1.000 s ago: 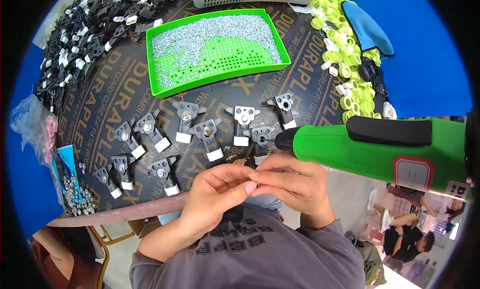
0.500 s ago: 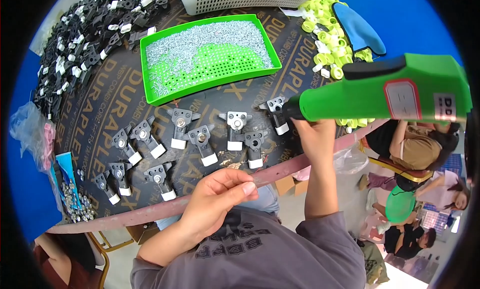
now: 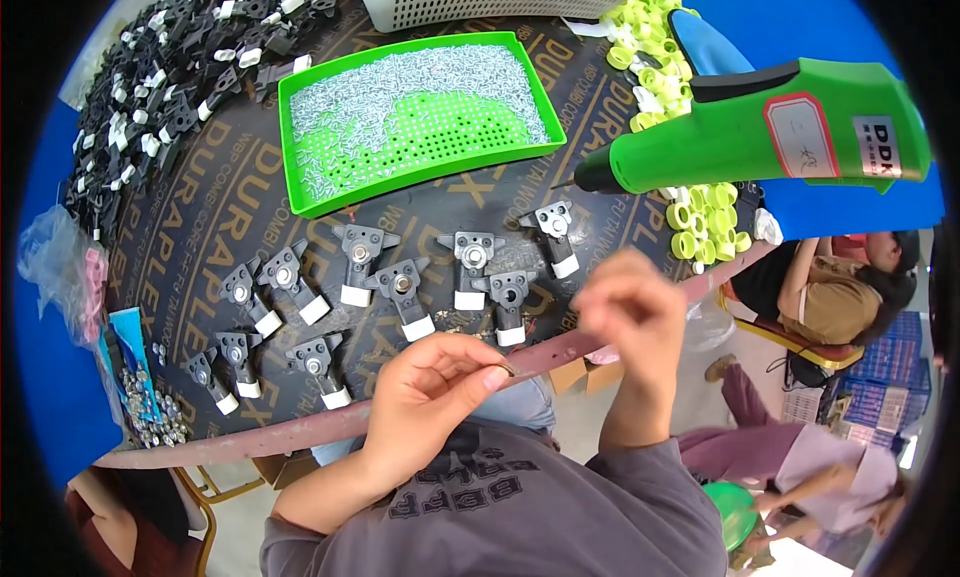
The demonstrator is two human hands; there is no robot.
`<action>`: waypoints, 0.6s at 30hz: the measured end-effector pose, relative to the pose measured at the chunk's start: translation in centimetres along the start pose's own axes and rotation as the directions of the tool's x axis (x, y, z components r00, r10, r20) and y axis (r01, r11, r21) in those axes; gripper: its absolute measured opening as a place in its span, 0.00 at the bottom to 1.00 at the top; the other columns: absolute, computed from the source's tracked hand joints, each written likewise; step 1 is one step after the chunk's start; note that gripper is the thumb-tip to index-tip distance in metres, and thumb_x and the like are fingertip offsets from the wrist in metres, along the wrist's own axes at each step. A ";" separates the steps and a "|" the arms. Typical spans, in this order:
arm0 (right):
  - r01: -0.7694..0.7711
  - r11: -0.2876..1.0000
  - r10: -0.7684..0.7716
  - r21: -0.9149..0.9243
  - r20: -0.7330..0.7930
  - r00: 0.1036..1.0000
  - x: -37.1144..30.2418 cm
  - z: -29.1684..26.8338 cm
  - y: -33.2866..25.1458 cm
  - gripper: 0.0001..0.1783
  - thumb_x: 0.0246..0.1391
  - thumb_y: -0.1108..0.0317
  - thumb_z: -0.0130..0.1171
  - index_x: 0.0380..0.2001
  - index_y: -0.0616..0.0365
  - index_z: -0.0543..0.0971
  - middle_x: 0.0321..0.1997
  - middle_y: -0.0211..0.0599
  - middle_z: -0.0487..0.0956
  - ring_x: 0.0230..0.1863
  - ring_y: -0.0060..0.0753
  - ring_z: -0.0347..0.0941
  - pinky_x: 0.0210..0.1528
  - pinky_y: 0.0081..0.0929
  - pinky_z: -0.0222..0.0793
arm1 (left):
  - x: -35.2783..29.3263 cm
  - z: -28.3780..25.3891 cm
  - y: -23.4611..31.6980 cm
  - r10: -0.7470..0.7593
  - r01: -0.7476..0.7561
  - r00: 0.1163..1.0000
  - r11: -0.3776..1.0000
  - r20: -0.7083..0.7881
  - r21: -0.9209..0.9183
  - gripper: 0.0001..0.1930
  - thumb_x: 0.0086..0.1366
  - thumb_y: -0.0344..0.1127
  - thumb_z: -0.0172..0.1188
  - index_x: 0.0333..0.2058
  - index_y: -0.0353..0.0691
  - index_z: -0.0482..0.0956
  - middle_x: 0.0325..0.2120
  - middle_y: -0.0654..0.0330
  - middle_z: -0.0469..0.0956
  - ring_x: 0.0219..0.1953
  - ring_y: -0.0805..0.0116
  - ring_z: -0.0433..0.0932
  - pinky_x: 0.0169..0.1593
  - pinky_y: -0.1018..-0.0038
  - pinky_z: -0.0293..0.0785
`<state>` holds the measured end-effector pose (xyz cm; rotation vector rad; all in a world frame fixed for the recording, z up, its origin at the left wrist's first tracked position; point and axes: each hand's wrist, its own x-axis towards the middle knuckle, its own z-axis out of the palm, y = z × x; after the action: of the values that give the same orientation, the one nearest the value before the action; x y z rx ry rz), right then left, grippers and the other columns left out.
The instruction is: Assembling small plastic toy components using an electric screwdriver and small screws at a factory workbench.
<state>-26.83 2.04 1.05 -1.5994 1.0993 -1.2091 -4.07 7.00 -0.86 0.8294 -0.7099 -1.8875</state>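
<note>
My left hand (image 3: 435, 385) is closed in a pinch by the table's front edge; a small thin dark piece (image 3: 508, 369) shows at its fingertips, too small to name. My right hand (image 3: 632, 302) is smeared by motion, near the front edge, apart from the green electric screwdriver (image 3: 745, 132). That screwdriver hangs over the table's right side, its bit pointing left. Just below its bit lies a black plastic bracket with a white end (image 3: 556, 239). Several like it lie to the left, one nearest my left hand (image 3: 400, 292). Many have a round metal piece in the middle; one (image 3: 509, 302) shows an open hole.
A green tray (image 3: 425, 167) of small screws stands mid-table, a white basket (image 3: 480, 5) behind it. Black parts (image 3: 175, 87) heap at the left back, yellow-green rings (image 3: 705, 222) at right. Metal pieces (image 3: 155, 407) lie by the left front edge. People (image 3: 835, 297) sit beyond.
My right hand has let go of the screwdriver and come nearer to me. The screwdriver has risen off the rightmost bracket, baring its bit. My left hand has stayed nearly still.
</note>
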 end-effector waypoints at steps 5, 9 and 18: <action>-0.066 0.977 0.003 0.204 0.293 0.956 -1.5 2.7 -0.4 0.14 0.41 0.78 0.74 0.35 0.59 0.87 0.37 0.34 0.79 0.32 0.21 0.75 0.30 0.17 0.69 | 0.2 0.1 -0.3 -0.123 0.130 0.989 0.988 0.086 -0.079 0.10 0.66 0.23 0.60 0.45 0.36 0.72 0.39 0.61 0.80 0.42 0.78 0.78 0.45 0.80 0.73; -0.072 0.985 0.037 0.158 0.220 0.975 -1.1 2.3 1.1 0.06 0.44 0.79 0.71 0.29 0.61 0.86 0.35 0.33 0.80 0.31 0.19 0.74 0.29 0.15 0.65 | -0.1 1.3 0.1 -0.036 0.040 0.999 0.988 -0.028 0.150 0.11 0.66 0.25 0.61 0.45 0.37 0.72 0.38 0.60 0.80 0.40 0.76 0.78 0.44 0.80 0.73; -0.407 0.913 0.398 -0.032 -0.158 0.904 -0.2 5.0 1.5 0.04 0.49 0.77 0.71 0.28 0.63 0.83 0.22 0.20 0.76 0.23 0.10 0.66 0.25 0.12 0.59 | 0.0 -0.8 2.2 0.605 -0.175 0.773 -0.088 0.193 0.981 0.16 0.53 0.27 0.68 0.42 0.43 0.82 0.45 0.59 0.74 0.54 0.51 0.66 0.57 0.58 0.60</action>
<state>-22.23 2.38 -1.36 -1.2555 1.4929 -1.0304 -2.29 6.05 0.32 1.4756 -1.9025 -0.3047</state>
